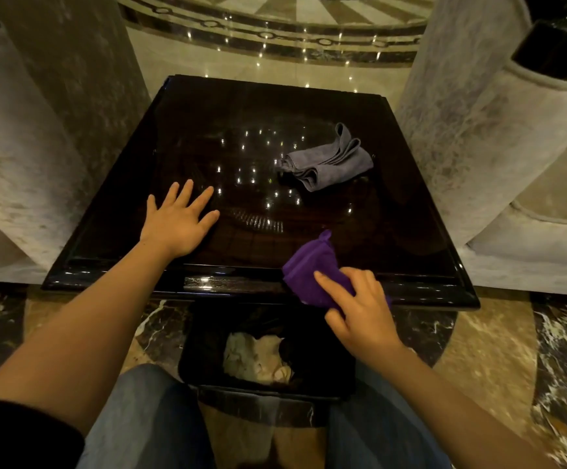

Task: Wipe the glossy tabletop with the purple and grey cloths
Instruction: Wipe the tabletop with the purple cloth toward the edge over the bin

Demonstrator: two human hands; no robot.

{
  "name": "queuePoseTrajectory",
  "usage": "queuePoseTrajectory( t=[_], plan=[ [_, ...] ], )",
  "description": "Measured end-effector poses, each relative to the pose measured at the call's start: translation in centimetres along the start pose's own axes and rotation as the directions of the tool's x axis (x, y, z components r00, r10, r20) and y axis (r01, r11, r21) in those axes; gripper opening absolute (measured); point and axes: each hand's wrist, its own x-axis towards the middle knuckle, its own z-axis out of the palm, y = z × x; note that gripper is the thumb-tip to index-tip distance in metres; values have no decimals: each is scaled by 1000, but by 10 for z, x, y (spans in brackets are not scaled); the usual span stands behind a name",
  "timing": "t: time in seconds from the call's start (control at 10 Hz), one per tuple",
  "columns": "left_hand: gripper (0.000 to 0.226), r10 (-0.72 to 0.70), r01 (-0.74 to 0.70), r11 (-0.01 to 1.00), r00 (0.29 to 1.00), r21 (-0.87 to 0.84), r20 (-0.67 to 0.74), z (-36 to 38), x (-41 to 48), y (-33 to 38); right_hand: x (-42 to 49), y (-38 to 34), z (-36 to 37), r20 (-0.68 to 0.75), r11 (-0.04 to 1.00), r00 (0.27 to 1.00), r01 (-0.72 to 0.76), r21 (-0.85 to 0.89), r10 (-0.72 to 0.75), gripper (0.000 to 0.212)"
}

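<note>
A dark glossy square tabletop point(207, 137) fills the middle of the view and mirrors small ceiling lights. My left hand point(178, 221) lies flat on its near left part, fingers spread, holding nothing. My right hand point(356, 309) grips a bunched purple cloth point(312, 265) at the table's near right edge, the cloth partly over the rim. A folded grey cloth point(329, 160) lies by itself on the right half of the tabletop, apart from both hands.
Pale velvet armchairs stand on the left point(32, 157) and on the right point(498, 137) of the table. A black bin point(326, 367) with crumpled paper inside sits under the near edge between my knees. Polished marble floor lies all around.
</note>
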Motion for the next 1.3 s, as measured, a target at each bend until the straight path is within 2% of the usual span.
queuePoseTrajectory(
  t=[0.2, 0.3, 0.4, 0.5, 0.6, 0.7, 0.8, 0.9, 1.3],
  plan=[
    [58, 2, -2, 1000, 1000, 9, -1, 0, 1, 0, -16, -23, 10, 107, 990, 984, 139, 20, -140, 42],
    [58, 1, -1, 1000, 1000, 4, -7, 1, 1, -1, -22, -33, 9, 232, 966, 938, 248, 78, -259, 36],
    [59, 1, -1, 1000, 1000, 7, -12, 2, 1, -2, -24, -39, 5, 243, 952, 920, 291, 97, -306, 36],
    [58, -2, 2, 1000, 1000, 11, -23, 3, 1, -2, -22, -44, -6, 104, 942, 957, 243, 232, -272, 41],
    [59, -2, 3, 1000, 1000, 14, -24, 3, 1, -1, -15, -42, -13, 11, 941, 978, 198, 273, -209, 42],
    [59, -2, 2, 1000, 1000, 10, -18, 3, 1, -1, -14, -38, -15, 30, 954, 982, 175, 242, -188, 42],
    [59, -1, 1, 1000, 1000, 9, -16, 3, 1, -1, -18, -34, -15, 15, 942, 990, 130, 311, -142, 42],
    [59, 0, 0, 1000, 1000, 11, -12, 3, 1, -2, -19, -34, -15, 77, 934, 990, 81, 348, -115, 45],
    [59, 1, -1, 1000, 1000, 0, -1, 2, 1, -2, -13, -27, -26, 80, 967, 996, 18, 254, -40, 46]
  ],
)
